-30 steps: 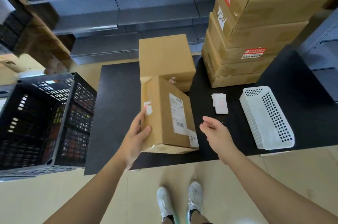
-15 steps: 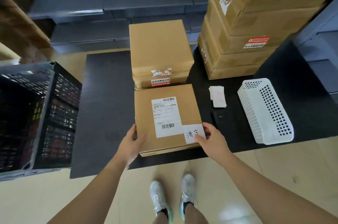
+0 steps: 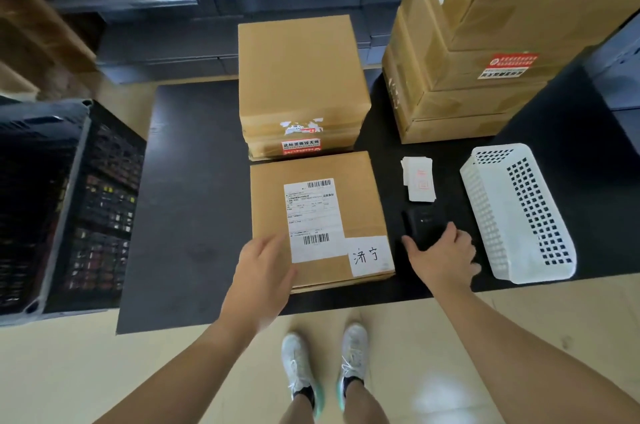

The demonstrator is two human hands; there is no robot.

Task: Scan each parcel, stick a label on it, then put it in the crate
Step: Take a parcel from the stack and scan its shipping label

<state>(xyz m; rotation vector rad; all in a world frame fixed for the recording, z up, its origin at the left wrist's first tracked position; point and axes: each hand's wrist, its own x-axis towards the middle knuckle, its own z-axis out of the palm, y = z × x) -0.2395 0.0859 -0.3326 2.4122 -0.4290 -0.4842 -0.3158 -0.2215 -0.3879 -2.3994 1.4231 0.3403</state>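
Note:
A brown cardboard parcel [image 3: 273, 202] lies flat on the black table [image 3: 194, 188], showing a white shipping label and a handwritten slip. My left hand [image 3: 263, 271] is blurred, with relaxed fingers over the parcel's near left corner. To the parcel's right lies a black scanner [image 3: 424, 221]. My right hand [image 3: 441, 255] grips its near end, thumb on the left side and fingers on the right. A small stack of white labels [image 3: 419, 177] sits just beyond the scanner. The black crate [image 3: 69, 202] stands left of the table.
Two stacked brown boxes [image 3: 298, 77] sit right behind the parcel. A tall pile of cartons [image 3: 485, 53] fills the table's back right. A white perforated basket [image 3: 519, 215] lies on its side at the right edge. Grey shelving runs along the back.
The parcel went from tilted on edge to flat on the table. My right hand left its corner and moved right onto the scanner. My left hand shifted over the near left corner.

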